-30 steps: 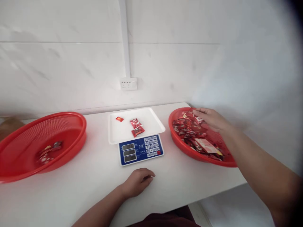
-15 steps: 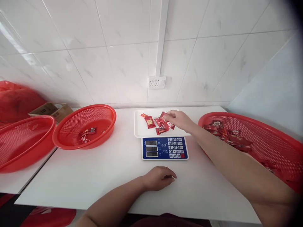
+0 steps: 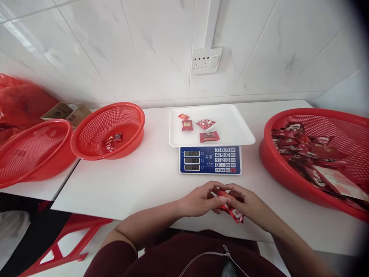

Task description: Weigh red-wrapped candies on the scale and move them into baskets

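Your left hand (image 3: pixel 198 201) and right hand (image 3: pixel 248 203) meet at the near edge of the white laminate tabletop (image 3: pixel 138 181). Both are closed on a small bunch of red foil sachets (image 3: pixel 235 213). Just behind them sits the blue-faced digital scale (image 3: pixel 210 159). Glossy white marble wall tiles (image 3: pixel 115 50) and a white wall socket (image 3: pixel 206 60) back the table.

A blue-faced scale (image 3: pixel 210 159) stands on the white table (image 3: pixel 129 181), its white tray (image 3: pixel 233 129) bearing four red packets (image 3: pixel 209 136); at the right a large red basket (image 3: pixel 276 169) is heaped with wrapped packets (image 3: pixel 305 154); at the left a smaller red basket (image 3: pixel 86 148) holds a few; a third basket (image 3: pixel 37 169) sits just beside it; a cardboard box (image 3: pixel 65 111) lies behind them; a wall socket (image 3: pixel 206 60) is mounted above the scale.
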The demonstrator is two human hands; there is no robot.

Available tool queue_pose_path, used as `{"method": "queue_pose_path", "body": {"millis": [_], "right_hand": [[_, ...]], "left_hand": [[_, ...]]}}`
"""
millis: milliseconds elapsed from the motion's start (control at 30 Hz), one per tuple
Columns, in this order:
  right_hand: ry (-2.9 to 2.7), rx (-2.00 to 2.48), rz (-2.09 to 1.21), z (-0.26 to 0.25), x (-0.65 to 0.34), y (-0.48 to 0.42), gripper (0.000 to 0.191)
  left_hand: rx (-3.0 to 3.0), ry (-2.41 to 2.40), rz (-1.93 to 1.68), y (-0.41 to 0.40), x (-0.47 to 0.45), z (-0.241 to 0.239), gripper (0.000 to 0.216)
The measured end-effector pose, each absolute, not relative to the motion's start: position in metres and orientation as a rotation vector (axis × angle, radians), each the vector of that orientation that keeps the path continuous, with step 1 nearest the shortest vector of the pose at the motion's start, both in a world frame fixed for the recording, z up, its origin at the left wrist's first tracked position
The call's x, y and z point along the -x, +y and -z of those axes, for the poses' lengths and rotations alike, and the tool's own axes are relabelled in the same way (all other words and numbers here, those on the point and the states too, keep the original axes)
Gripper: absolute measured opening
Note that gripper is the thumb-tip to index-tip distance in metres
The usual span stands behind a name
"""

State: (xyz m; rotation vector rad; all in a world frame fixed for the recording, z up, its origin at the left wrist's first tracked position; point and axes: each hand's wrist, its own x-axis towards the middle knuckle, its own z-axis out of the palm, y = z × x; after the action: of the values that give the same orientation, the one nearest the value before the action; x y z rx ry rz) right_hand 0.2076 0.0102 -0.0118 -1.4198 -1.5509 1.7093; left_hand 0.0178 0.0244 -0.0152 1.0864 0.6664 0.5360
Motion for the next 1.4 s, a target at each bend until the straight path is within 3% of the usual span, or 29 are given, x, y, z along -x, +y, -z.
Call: {"method": "queue_pose_path", "body": {"millis": [400,633,833,1100,1267,1400], "right_hand": [[-1.160,1.184,-2.082,0.037,-0.201,0.024,0.055],[-1.238,1.124,-2.153,0.047,-0.202,0.026,0.050],[-1.350,1.130,-2.117,0.049,-0.201,0.026,0.050],[-1.380,1.211,-2.132,0.038,-0.199,0.027,0.055],[-1.409,1.165,-2.127,0.042,-0.198,0.027,0.053],[-1.264,1.079,-2.124,0.040,-0.198,0.023,0.049]], "left_hand": [[-1.084,1.050,-0.920,0.022,0.009,-0.004,0.032],[-1.731,1.538,-1.286,0.078,0.020,-0.042,0.014],[-2.293,1.642,-0.974,0.161,0.015,-0.060,0.037],[-2.235,1.662,-0.445,0.230,0.002,-0.056,0.055],[-2.263,1.540,-0.407,0.228,-0.006,-0.062,0.053],[-2.270,1.557,-0.780,0.191,-0.013,-0.073,0.043]]}}
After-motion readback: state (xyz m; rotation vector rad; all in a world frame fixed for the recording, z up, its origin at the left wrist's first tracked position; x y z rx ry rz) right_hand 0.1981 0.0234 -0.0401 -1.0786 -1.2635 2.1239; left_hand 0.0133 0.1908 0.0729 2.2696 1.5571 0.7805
